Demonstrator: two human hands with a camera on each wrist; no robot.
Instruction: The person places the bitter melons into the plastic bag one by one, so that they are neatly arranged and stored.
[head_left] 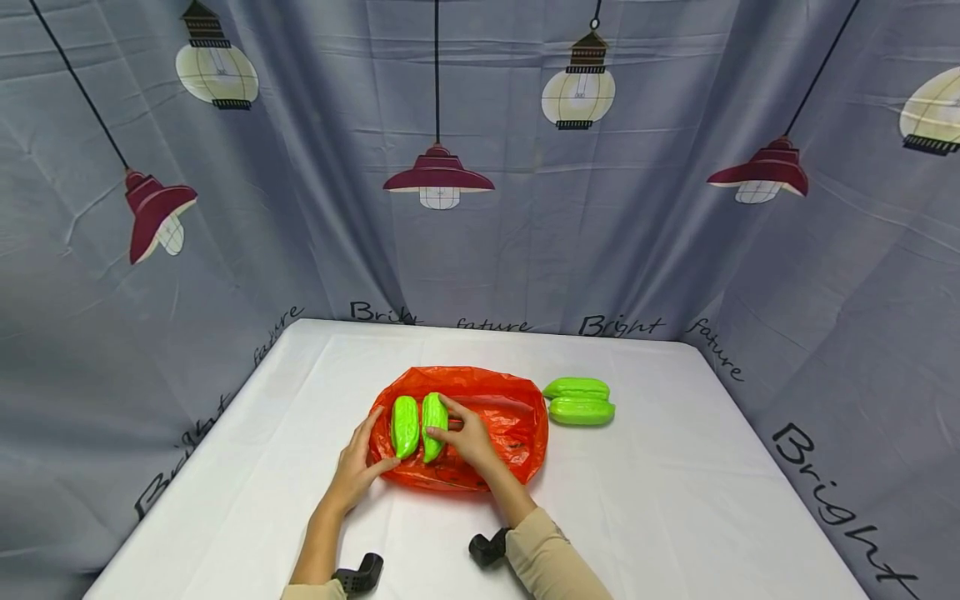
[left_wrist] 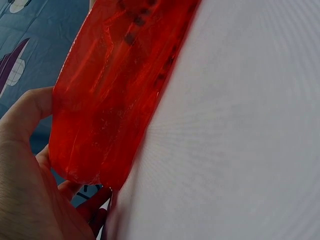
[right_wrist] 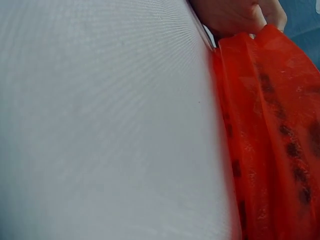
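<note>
A red plastic bag (head_left: 491, 385) lies spread with its mouth up on the white table. Inside its left part, a bright green bitter melon (head_left: 405, 427) lies lengthwise. Beside it is a second bitter melon (head_left: 433, 427), which my right hand (head_left: 471, 435) pinches between thumb and fingers, reaching in over the near rim. My left hand (head_left: 354, 468) holds the bag's left rim; in the left wrist view the thumb (left_wrist: 31, 111) goes over the edge of the red plastic (left_wrist: 100, 115). The right wrist view shows mostly table and the bag's side (right_wrist: 265, 140).
Two more green bitter melons (head_left: 581, 411) lie side by side on the table, just right of the bag. The white table (head_left: 660, 500) reaches back to a grey-blue curtain (head_left: 495, 267) printed with lamps. Black wrist devices (head_left: 362, 575) sit on both forearms.
</note>
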